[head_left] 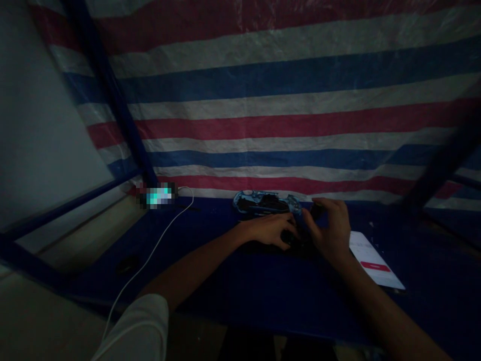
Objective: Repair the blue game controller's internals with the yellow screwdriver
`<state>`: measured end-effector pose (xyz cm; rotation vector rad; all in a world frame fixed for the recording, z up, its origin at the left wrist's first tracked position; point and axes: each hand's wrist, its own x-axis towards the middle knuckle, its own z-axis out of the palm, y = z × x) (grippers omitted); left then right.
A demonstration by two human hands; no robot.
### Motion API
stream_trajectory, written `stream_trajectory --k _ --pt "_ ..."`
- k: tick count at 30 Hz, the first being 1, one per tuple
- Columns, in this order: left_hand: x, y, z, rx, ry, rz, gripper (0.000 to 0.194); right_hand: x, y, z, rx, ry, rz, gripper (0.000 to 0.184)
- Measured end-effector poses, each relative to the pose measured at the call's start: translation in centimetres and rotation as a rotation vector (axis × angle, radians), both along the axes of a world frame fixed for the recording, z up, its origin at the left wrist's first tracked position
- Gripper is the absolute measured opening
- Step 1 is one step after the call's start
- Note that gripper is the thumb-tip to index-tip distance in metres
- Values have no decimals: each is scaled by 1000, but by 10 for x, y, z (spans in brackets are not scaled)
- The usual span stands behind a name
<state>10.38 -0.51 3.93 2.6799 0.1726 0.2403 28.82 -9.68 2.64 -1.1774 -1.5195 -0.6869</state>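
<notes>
In the dim light, my left hand [271,229] reaches over the dark blue surface, its fingers curled down on a black part [288,237] whose kind I cannot make out. To its right, my right hand [333,228] is raised slightly, thumb and fingers closed around a small dark piece [316,211]. Just behind the left hand lies a light-blue patterned shell [246,201] with a dark inside, shaped like a toy car body. Shadow and the hands hide much of the black parts between them.
A lit phone [376,265] lies right of my right hand. At the left, a blurred glowing device [160,196] has a white cable [164,235] running forward. A dark object [128,264] sits nearby. Blue posts [112,95] and a striped sheet [244,120] bound the surface.
</notes>
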Motion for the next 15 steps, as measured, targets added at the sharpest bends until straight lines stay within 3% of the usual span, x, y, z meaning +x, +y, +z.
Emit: stream_trajectory --k 8,15 --pt "0 1 2 -3 -9 -1 38 -1 -4 -2 48 72 -9 31" --pt "-1 1 1 14 -10 -9 39 -3 -9 3 -39 83 14 20"
